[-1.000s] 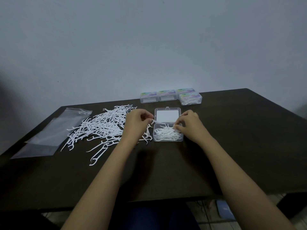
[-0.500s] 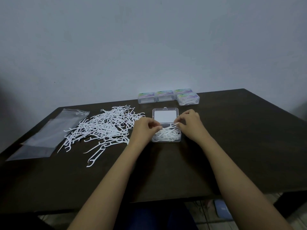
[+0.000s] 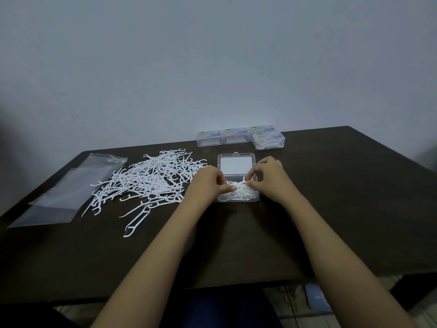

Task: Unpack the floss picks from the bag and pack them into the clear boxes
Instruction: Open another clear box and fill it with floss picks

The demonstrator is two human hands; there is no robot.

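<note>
An open clear box (image 3: 236,165) lies mid-table, its lid flipped back and its tray partly filled with white floss picks (image 3: 243,194). My left hand (image 3: 208,183) and my right hand (image 3: 269,178) meet over the tray. Both pinch the picks lying at its top, left fingers at the left side, right thumb and fingers at the right side. A loose heap of floss picks (image 3: 146,178) spreads to the left of the box. The flat clear bag (image 3: 68,188) lies further left.
Several closed clear boxes with coloured labels (image 3: 238,136) stand in a row at the table's far edge; the right one (image 3: 268,140) holds picks. The dark table (image 3: 331,209) ends close to my body. A blue slipper (image 3: 316,298) lies on the floor below.
My left hand has come from the heap's edge over to the box. Both hands now pinch picks lower in the tray.
</note>
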